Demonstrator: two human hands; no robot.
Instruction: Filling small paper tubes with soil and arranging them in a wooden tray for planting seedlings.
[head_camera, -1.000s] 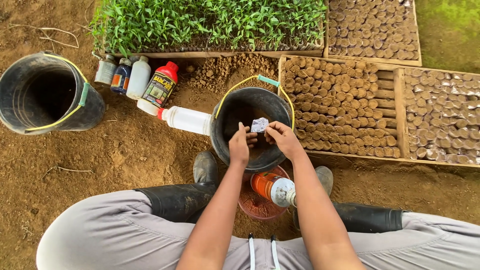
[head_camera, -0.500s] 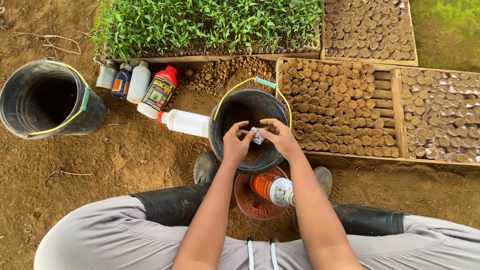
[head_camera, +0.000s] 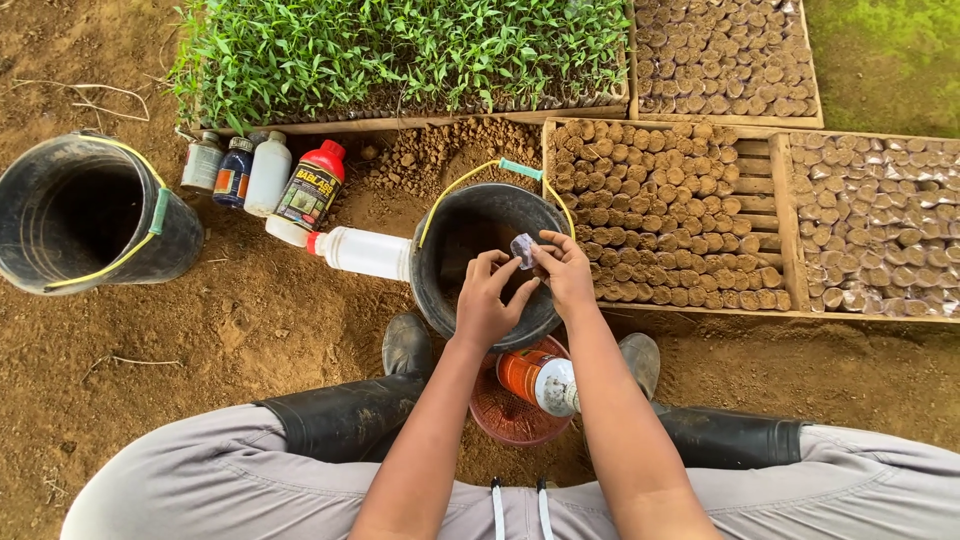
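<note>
You are squatting on bare brown soil, looking down past your grey trousers and black rubber boots (head_camera: 405, 345). Just right of the frame's centre, both your hands meet over the mouth of a black bucket (head_camera: 440, 285) with a yellow wire handle. Your right hand (head_camera: 567, 275) pinches a small pale sachet (head_camera: 522, 249) between thumb and fingertips. Your left hand (head_camera: 487, 305) sits just beside it, fingers curled with their tips up at the sachet's lower edge; whether they actually grip it cannot be told.

Below your hands, between your boots, an orange bottle (head_camera: 538, 380) with a white end lies on its side in a red mesh basket (head_camera: 505, 420). A white plastic bottle (head_camera: 360, 252) lies on the soil with its base touching the bucket's left wall. Up and left of it stand four more bottles in a row, the nearest one with a red cap (head_camera: 312, 188).

At the left edge of the frame sits a second, larger black bucket (head_camera: 170, 250). Along the top runs a wooden tray of green seedlings (head_camera: 400, 55). To the right lie wooden trays packed with small round soil plugs (head_camera: 660, 215).
</note>
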